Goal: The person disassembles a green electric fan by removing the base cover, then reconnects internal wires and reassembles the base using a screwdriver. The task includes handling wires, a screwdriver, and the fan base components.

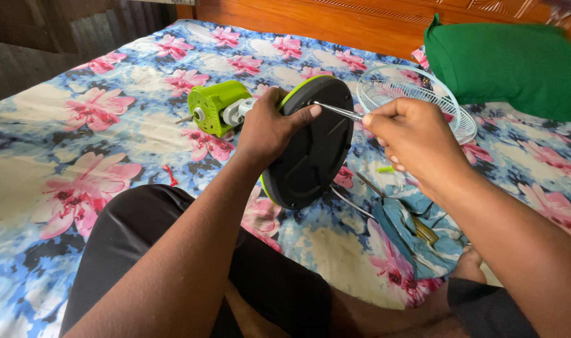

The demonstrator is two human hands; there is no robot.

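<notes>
A small table fan lies on its side on the bed, its round black base (310, 153) turned up toward me. My left hand (269, 128) grips the top edge of that base, thumb pressed on its rim. The fan's lime-green motor housing (215, 106) with a bare metal shaft points away to the left. My right hand (410, 138) pinches a thin metal screwdriver (338, 111), whose tip touches the upper part of the base underside.
A white wire fan guard (417, 94) lies behind my right hand. A green pillow (511, 62) rests against the wooden headboard (335, 22). Pliers and a grey cord (417, 225) lie on the floral bedsheet (78, 144) by my knee. A small red piece (169, 175) lies left.
</notes>
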